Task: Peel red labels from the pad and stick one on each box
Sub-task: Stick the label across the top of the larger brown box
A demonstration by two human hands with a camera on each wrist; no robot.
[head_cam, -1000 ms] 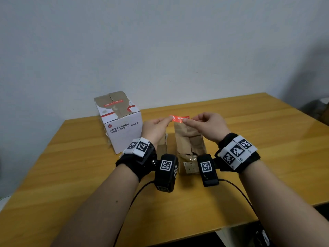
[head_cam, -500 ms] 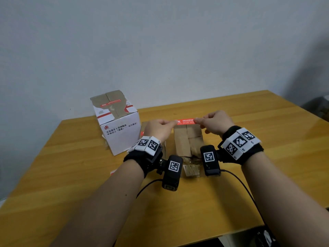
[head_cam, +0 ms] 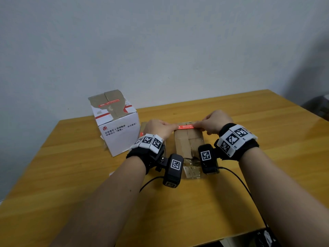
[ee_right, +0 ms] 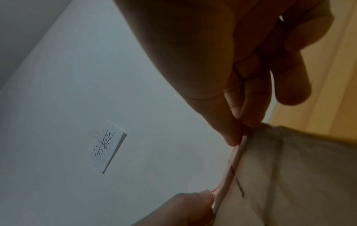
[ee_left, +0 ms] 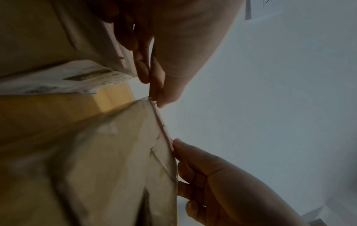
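Both hands hold one red label (head_cam: 186, 126) stretched flat between them: the left hand (head_cam: 156, 128) pinches its left end and the right hand (head_cam: 216, 122) pinches its right end, each grip narrow, thumb against forefinger with the other fingers curled in. In the left wrist view the left hand (ee_left: 173, 50) nips the strip edge-on, and the right hand (ee_left: 222, 180) takes the far end; the label (ee_left: 161, 122) shows there only as a thin pale-red line along the box edge. In the right wrist view the right hand (ee_right: 241, 68) closes on the upper end of the label (ee_right: 231, 169), and the left hand (ee_right: 185, 206) on the lower end. The label lies across the far top edge of a brown cardboard box (head_cam: 187, 143), touching or just above it; which of the two I cannot tell. This box stands on the wooden table (head_cam: 267, 157) between the two wrists, its top flaps creased and rough. To the left, just beside the left hand, stands a white box (head_cam: 119, 132) with red print and a torn brown top, across which a red label (head_cam: 108, 103) is stuck. A small red-edged thing peeps out between the white box and the left hand, too hidden to name. On the pale wall (ee_right: 96, 76) a paper note (ee_right: 107, 145) with handwriting is stuck.
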